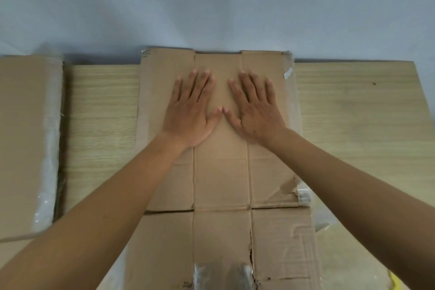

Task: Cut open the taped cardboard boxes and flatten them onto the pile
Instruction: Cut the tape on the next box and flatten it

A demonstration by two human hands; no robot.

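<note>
A flattened brown cardboard box [221, 172] lies spread out along the middle of the wooden table [353, 106], its flaps unfolded and strips of clear tape along its edges. My left hand [191, 110] and my right hand [254, 110] lie side by side on its far half, palms down with straight, spread fingers, pressing on the cardboard. The two thumb tips nearly meet. Neither hand holds anything.
At the left edge of the table lies another piece of cardboard [26, 143] with clear tape along its right side. A crumpled bit of tape [303, 195] sticks out at the flattened box's right edge. A pale wall stands behind the table. Something yellow [394, 280] shows at the bottom right.
</note>
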